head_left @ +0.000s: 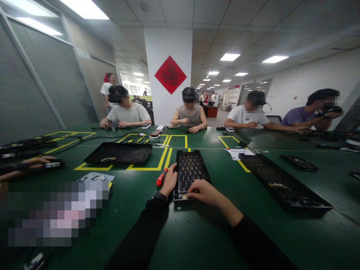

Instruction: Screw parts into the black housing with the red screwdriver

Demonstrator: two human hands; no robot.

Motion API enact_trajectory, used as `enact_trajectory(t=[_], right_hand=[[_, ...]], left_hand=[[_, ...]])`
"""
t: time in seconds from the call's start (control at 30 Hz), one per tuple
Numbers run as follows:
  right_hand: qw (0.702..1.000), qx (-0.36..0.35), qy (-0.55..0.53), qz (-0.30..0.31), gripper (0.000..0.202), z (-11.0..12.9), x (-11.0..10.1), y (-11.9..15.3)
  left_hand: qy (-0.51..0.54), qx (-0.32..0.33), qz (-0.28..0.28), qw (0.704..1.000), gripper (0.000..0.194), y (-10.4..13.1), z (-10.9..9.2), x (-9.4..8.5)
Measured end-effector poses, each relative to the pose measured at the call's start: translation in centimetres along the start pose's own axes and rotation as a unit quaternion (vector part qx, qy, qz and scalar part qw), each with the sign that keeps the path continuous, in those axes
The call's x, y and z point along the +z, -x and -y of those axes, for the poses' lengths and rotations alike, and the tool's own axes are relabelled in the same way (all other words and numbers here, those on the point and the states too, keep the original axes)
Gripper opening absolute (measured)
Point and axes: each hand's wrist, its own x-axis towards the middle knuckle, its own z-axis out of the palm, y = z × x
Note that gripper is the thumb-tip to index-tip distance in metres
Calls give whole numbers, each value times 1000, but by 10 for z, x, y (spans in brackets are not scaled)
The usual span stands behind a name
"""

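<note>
A black rectangular case point(194, 170) with rows of small metallic parts lies lengthwise in front of me. My left hand point(169, 180) rests along its left edge, fingers closed against the rim. At the near end of the case, my right hand point(201, 192) has its fingers pinched together beside a small pale piece point(185, 196); what is between the fingertips is too small to name. A red-handled screwdriver point(161, 177) lies just left of my left hand, its shaft partly behind the fingers.
A black tray point(119, 153) lies to the left, a longer one point(287, 182) to the right beside white paper point(239, 153). A person's hand point(36, 162) is at the far left. Several people sit across the green table point(202, 232).
</note>
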Motion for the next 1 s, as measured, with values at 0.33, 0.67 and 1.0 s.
enact_trajectory(t=[0.33, 0.67, 1.0], right_hand=[[1000, -6, -4, -12, 20, -1, 0, 1], [1000, -3, -3, 2, 20, 1, -2, 0], [1000, -18, -20, -7, 18, -1, -1, 0]], left_hand=[[2, -12, -4, 1000, 54, 0, 0, 0], [-2, -10, -2, 1000, 54, 0, 1, 0], [-11, -7, 0, 1000, 54, 0, -5, 0]])
